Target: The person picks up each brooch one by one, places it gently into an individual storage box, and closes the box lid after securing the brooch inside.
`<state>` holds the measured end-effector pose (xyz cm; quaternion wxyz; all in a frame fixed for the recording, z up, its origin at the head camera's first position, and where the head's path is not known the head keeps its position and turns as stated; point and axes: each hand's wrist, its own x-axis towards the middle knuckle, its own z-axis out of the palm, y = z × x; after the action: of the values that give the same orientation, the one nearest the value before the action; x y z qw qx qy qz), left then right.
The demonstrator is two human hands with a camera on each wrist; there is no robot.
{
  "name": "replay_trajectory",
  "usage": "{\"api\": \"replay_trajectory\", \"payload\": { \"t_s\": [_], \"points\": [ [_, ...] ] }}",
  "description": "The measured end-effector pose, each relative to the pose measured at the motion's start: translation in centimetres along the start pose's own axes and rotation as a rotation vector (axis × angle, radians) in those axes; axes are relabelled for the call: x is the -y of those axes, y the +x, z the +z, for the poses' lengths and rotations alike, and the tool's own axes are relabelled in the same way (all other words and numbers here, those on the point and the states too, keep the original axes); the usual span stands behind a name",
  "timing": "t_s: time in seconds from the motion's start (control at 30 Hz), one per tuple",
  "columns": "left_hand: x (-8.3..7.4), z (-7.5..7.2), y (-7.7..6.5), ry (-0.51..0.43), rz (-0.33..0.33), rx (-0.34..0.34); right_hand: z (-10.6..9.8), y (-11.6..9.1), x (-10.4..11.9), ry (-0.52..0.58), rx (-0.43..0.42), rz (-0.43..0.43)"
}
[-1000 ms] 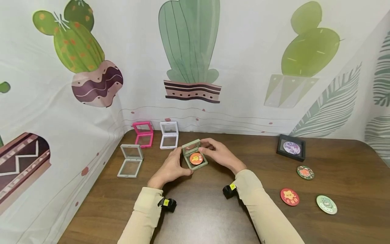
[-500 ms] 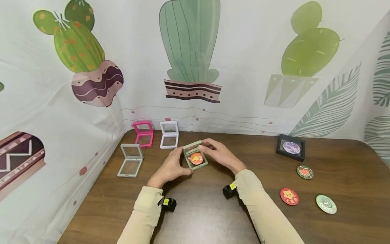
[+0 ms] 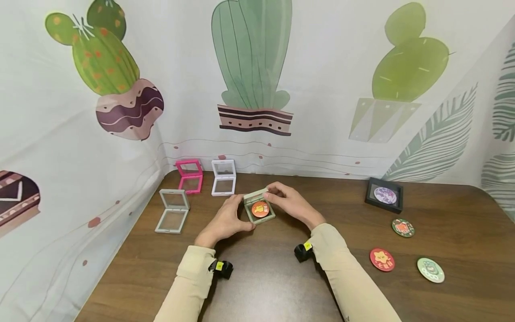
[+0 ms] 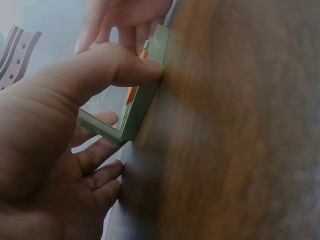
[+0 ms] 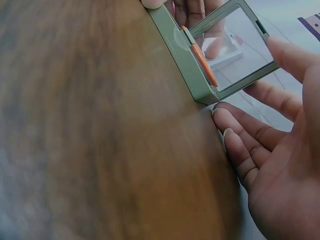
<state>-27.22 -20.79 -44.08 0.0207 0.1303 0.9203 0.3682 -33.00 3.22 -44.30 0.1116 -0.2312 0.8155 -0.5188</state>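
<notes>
A small green display case (image 3: 263, 220) with clear windows sits on the table between both hands, a round orange badge (image 3: 260, 209) lying in its base. The lid (image 3: 254, 195) stands raised at an angle on its hinge. My left hand (image 3: 223, 222) holds the base at its left side, the thumb (image 4: 142, 70) pressed on the front wall and the fingers around the back. My right hand (image 3: 290, 203) pinches the lid's right edge; in the right wrist view the thumb (image 5: 292, 57) is on its frame and the forefinger (image 5: 275, 100) lies behind it.
Unfolded cases in pink (image 3: 190, 184), white (image 3: 224, 187) and grey (image 3: 170, 221) stand at the left. A black case (image 3: 384, 207) with a purple disc lies far right. Nearer are a dark green badge (image 3: 403, 227), a red one (image 3: 382, 260) and a pale green one (image 3: 431, 270).
The green case's lid has tilted forward and down over the base, with my right fingers on it. My left hand has kept its hold in nearly the same place.
</notes>
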Motion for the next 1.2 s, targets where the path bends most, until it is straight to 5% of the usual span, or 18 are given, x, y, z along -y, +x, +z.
{"api": "replay_trajectory", "payload": {
  "t_s": [0.33, 0.9, 1.2],
  "points": [
    [0.1, -0.1, -0.1, -0.015, 0.012, -0.004, -0.2, -0.1, 0.2, 0.030, 0.016, 0.016],
    [0.2, 0.0, -0.1, -0.026, 0.017, 0.002, -1.5, -0.1, -0.1, 0.061, 0.165, -0.025],
    [0.2, 0.1, 0.0, -0.028, 0.016, 0.004, -1.7, -0.2, -0.1, 0.000, 0.181, 0.017]
  ]
}}
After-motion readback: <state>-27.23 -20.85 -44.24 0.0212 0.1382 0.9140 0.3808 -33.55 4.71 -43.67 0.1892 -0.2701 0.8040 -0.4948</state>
